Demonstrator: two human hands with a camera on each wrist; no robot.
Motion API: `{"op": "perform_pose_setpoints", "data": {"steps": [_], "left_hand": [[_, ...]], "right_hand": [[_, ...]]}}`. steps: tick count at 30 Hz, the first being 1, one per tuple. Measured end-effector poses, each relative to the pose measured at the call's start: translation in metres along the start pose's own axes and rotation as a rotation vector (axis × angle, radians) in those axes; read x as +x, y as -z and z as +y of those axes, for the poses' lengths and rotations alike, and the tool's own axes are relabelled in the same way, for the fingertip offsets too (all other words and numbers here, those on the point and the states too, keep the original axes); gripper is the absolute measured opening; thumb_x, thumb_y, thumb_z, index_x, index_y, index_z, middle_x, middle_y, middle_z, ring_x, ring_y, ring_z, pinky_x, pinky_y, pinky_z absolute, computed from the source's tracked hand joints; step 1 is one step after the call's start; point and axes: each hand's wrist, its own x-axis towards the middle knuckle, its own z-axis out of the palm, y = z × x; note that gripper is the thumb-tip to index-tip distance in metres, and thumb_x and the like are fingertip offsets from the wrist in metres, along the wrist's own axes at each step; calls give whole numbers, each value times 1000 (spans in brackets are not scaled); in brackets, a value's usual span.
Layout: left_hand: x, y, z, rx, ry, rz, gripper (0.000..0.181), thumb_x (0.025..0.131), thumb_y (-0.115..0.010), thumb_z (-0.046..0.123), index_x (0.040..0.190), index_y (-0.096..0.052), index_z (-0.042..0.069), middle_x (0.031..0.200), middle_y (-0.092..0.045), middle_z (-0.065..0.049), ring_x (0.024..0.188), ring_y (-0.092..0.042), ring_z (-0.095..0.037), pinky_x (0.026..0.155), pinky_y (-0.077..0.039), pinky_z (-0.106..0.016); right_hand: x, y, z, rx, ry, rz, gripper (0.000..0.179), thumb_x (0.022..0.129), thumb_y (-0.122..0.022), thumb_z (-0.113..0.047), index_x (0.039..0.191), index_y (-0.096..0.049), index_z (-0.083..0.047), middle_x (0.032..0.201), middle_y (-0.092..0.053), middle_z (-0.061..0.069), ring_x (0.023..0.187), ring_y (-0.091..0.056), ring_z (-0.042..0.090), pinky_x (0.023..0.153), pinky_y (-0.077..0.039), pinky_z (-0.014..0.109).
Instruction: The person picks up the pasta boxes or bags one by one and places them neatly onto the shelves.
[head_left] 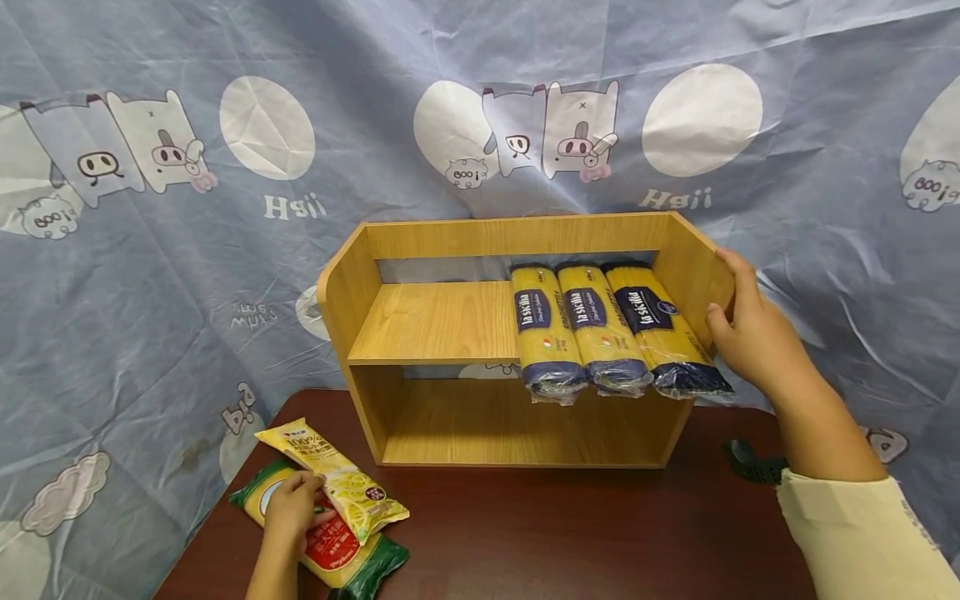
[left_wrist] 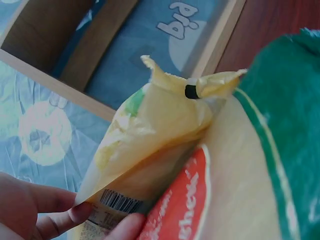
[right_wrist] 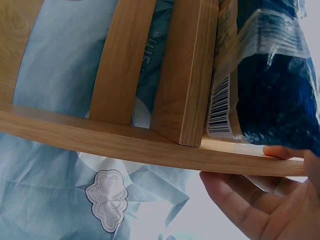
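At the lower left of the head view, my left hand [head_left: 291, 510] pinches the edge of a yellow noodle packet [head_left: 330, 467]. The left wrist view shows its fingers [left_wrist: 52, 200] at the packet's barcode side. Partly under that packet lies a larger green-and-yellow bag [head_left: 333, 542] with a red label. My right hand [head_left: 765, 342] grips the right side panel of a wooden shelf [head_left: 435, 321], thumb inside and fingers outside. Beside this panel, three spaghetti packs, left [head_left: 547, 333], middle [head_left: 600, 325] and right [head_left: 660, 325], lie side by side on the upper board, ends jutting over its front edge.
The two-level shelf stands on a dark red-brown table [head_left: 585, 525], close to a patterned blue cloth [head_left: 300, 50] hanging behind and at the sides. A dark green object [head_left: 753, 462] lies on the table right of the shelf, near my right forearm.
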Motion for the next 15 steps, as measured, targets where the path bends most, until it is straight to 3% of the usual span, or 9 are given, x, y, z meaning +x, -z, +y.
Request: {"op": "perform_pose_setpoints", "data": {"steps": [3, 5, 8, 11, 15], "left_hand": [[0, 0, 4, -8, -11, -22, 22, 105, -47, 20, 107, -56, -1, 121, -53, -18, 94, -57, -17, 71, -63, -36], [1, 0, 5, -22, -17, -23, 22, 105, -46, 19, 108, -56, -1, 116, -54, -16, 93, -56, -16, 71, -62, -35], [2, 1, 5, -71, -26, -18, 24, 106, -46, 19, 109, -58, -1, 119, -52, -14, 91, -57, -14, 72, -61, -32], [2, 3, 5, -144, -31, 2, 24, 107, -45, 21, 105, -63, 5, 123, -49, -10, 91, -57, -10, 73, -60, -30], [2, 5, 4, -295, -48, 25, 28, 108, -44, 18, 91, -66, 16, 98, -57, 0, 79, -58, -6, 66, -55, -25]], "right_hand": [[1, 0, 0, 3, -6, -2, 73, 102, -44, -16, 162, -4, -23, 129, -46, 51, 100, -55, 63, 75, -42, 66], [1, 0, 1, 4, -8, -1, 73, 102, -44, -16, 162, -4, -23, 129, -46, 51, 100, -55, 62, 75, -42, 66], [1, 0, 1, 5, -11, -4, 73, 102, -44, -17, 162, -4, -23, 129, -46, 51, 100, -55, 62, 74, -42, 65], [2, -1, 1, 6, -12, -3, 73, 102, -44, -17, 162, -4, -24, 129, -47, 51, 99, -55, 62, 73, -43, 65], [1, -1, 1, 11, -16, 0, 72, 102, -43, -18, 163, -4, -27, 127, -48, 50, 97, -57, 60, 71, -44, 63]]}}
